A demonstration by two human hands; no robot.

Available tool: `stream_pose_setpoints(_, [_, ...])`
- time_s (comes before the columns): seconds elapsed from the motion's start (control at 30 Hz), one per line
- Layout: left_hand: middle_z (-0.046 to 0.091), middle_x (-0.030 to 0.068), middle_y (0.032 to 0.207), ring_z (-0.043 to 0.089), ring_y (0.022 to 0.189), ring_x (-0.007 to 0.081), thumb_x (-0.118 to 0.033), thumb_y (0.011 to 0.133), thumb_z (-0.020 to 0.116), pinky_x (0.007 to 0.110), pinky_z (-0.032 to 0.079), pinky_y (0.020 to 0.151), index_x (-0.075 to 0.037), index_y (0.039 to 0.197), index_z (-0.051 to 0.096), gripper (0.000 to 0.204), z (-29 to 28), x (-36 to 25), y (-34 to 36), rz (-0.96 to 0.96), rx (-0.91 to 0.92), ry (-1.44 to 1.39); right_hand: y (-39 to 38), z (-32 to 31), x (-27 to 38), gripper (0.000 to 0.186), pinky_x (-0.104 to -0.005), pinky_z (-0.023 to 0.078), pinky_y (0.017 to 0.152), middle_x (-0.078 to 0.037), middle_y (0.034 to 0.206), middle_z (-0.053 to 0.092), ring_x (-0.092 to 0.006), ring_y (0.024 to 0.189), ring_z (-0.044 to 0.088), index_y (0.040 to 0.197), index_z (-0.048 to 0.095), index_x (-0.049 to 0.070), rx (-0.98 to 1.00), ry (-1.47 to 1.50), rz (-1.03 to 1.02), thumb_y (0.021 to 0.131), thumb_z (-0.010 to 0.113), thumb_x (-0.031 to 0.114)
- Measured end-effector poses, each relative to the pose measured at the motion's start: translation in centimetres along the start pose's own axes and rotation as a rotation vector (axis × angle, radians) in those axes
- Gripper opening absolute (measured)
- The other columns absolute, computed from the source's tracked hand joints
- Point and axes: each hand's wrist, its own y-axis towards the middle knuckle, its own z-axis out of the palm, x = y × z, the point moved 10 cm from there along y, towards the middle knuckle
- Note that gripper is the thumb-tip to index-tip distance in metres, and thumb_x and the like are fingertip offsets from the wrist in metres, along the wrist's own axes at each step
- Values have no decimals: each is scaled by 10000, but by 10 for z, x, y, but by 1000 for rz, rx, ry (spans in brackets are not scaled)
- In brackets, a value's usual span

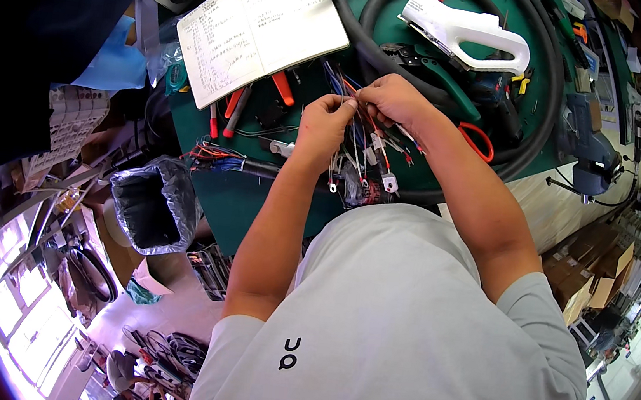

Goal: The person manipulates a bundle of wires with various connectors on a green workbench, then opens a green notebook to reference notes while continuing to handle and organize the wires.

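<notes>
My left hand (325,129) is closed in a pinch, thumb and forefinger on thin wires. Right beside it, my right hand (395,101) also pinches wires, its fingertips almost touching the left thumb. The bundle of wires (358,143), in red, white, black and blue, runs above and below my fingers over the green work mat. Several lower ends carry ring terminals (332,187), and one has a white connector block (390,182). Exactly which strand each hand grips is too small to make out.
An open notebook (264,26) lies at the upper left, over red-handled tools (282,88). A white handled tool (471,35), green-handled pliers (448,87), a drill (502,110) and thick black cable (554,92) lie right. A lined bin (185,221) stands left of the table.
</notes>
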Motion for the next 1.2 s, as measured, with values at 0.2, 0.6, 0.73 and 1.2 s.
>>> stream_pose_setpoints(0.2, [560,-6,680,367,440,36,-319,927,635,195,282,388,-35,858,630,292,0,8,5,-126,6,-118,-8,9,2,161,-253,368,393,-27,600,581,-95,436,485,815,578,35,33,73,-47,855,656,170])
stream_pose_setpoints(0.6, [563,27,606,398,433,82,-266,832,655,248,303,402,-17,731,648,269,-7,3,22,-172,-52,10,-10,12,7,139,-255,400,443,-40,624,584,-92,510,534,880,571,14,-26,13,-201,876,639,135])
stream_pose_setpoints(0.73, [548,15,599,372,413,68,-236,839,624,236,280,381,-18,770,647,230,-7,-11,17,-173,-33,138,-15,17,11,155,-228,361,431,-28,617,559,-72,480,487,916,545,-12,52,-19,-151,926,607,129])
stream_pose_setpoints(1.2, [573,1,696,373,434,41,-221,932,598,199,272,367,-35,858,594,200,-65,5,21,-153,4,-318,-38,-35,16,216,-280,423,515,-46,623,589,-118,549,541,933,636,-38,-75,-308,-147,904,603,174])
